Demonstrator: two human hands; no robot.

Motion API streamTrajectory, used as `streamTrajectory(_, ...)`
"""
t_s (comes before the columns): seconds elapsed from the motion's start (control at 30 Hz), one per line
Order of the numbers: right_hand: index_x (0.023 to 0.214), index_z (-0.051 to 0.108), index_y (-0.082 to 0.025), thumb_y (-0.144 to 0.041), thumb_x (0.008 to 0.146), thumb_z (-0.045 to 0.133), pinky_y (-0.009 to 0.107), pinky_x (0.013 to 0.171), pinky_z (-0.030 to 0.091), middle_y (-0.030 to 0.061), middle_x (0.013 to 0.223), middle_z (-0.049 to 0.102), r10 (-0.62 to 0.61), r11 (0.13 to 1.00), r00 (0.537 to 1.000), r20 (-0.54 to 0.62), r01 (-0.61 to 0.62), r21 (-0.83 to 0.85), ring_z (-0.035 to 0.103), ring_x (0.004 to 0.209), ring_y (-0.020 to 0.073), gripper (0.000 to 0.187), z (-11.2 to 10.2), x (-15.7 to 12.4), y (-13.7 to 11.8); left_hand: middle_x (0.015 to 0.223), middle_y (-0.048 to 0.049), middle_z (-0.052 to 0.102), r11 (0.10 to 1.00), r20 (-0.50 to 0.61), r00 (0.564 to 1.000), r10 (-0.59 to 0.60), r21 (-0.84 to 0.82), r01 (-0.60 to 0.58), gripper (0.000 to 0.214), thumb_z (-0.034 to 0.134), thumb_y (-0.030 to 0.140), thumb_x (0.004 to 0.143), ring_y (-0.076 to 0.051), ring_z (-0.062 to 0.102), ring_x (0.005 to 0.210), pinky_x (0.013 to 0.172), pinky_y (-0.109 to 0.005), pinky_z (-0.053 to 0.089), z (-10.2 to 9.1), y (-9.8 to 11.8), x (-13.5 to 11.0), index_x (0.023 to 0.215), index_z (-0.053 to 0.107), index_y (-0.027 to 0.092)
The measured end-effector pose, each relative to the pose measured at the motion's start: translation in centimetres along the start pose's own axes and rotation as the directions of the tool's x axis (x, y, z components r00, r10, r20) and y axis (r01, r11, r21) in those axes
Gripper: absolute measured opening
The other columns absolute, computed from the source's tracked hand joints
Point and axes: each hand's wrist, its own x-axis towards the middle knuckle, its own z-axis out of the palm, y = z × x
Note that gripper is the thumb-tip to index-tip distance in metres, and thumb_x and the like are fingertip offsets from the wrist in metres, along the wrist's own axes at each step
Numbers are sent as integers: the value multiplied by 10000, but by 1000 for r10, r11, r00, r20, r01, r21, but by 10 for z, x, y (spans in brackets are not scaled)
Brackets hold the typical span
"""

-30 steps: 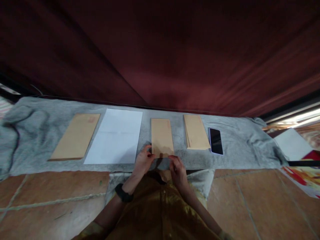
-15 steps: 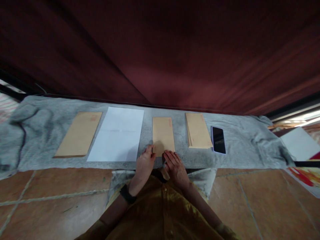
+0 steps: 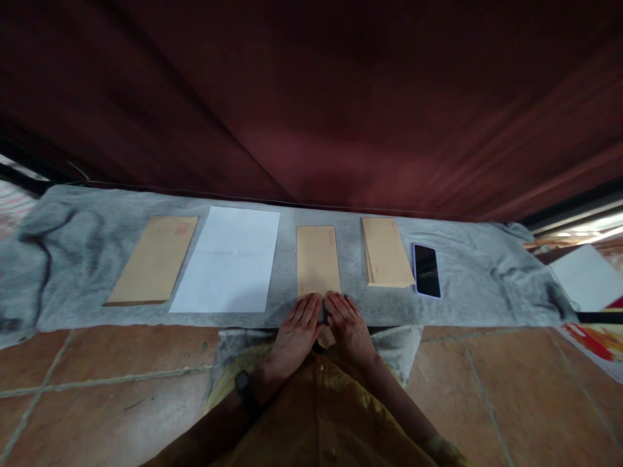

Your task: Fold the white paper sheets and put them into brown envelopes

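Note:
A brown envelope (image 3: 318, 259) lies flat on the grey cloth (image 3: 78, 259) straight ahead of me. My left hand (image 3: 296, 331) and my right hand (image 3: 348, 324) rest side by side at its near edge, fingers stretched out flat and fingertips touching the envelope's bottom end. Neither hand holds anything. To the left lies a white sheet of paper (image 3: 231, 259), and further left another brown envelope (image 3: 154, 261). A small stack of brown envelopes (image 3: 387, 251) sits to the right.
A black phone (image 3: 427, 270) lies next to the stack on the right. A dark red curtain (image 3: 311, 104) hangs behind the cloth. Tiled floor (image 3: 97, 383) is in front. White paper (image 3: 581, 279) and coloured prints lie at the far right.
Both hands have let go of the middle envelope's near end, drawn back a little and now lie flat together at its edge. The envelope lies flat.

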Motion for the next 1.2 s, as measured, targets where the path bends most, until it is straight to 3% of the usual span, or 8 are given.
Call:
streamTrajectory(0.37, 1541, 380, -172, -205, 1029, 390, 487, 1196, 351, 112, 1524, 501, 48, 999, 998, -39, -48, -16, 440, 1427, 230, 513, -5, -13, 17, 1552, -175, 455, 999, 34, 999, -7, 51, 5, 574, 481, 311, 976, -302, 417, 1448, 1187, -459, 366, 1, -1, -6, 1503, 420, 90)
streamTrajectory(0.6, 1507, 434, -155, -236, 1038, 400, 500, 1214, 315, 118, 1527, 494, 35, 999, 998, -51, -37, -33, 397, 1453, 246, 477, -3, -10, 13, 1575, -163, 424, 994, 53, 997, 60, 90, -65, 581, 473, 328, 980, -299, 357, 1482, 1215, -459, 319, 7, 9, 7, 1503, 421, 80)
streamTrajectory(0.9, 1509, 429, -114, -309, 1065, 356, 478, 1224, 307, 137, 1533, 484, 21, 1000, 999, -37, -20, 8, 393, 1458, 236, 491, 1, 15, 8, 1554, -192, 447, 988, 38, 993, 110, 108, -114, 548, 482, 345, 980, -271, 384, 1470, 1222, -411, 304, 10, 9, 14, 1429, 494, 31)
streamTrajectory(1.2, 1501, 452, -131, -297, 1059, 355, 482, 1218, 313, 123, 1541, 477, 27, 1000, 999, -43, -28, -6, 415, 1445, 240, 482, 1, 51, 24, 1538, -205, 464, 988, 55, 992, 118, 92, -122, 587, 510, 409, 976, -301, 394, 1463, 1198, -454, 337, 16, 4, 10, 1443, 467, 56)
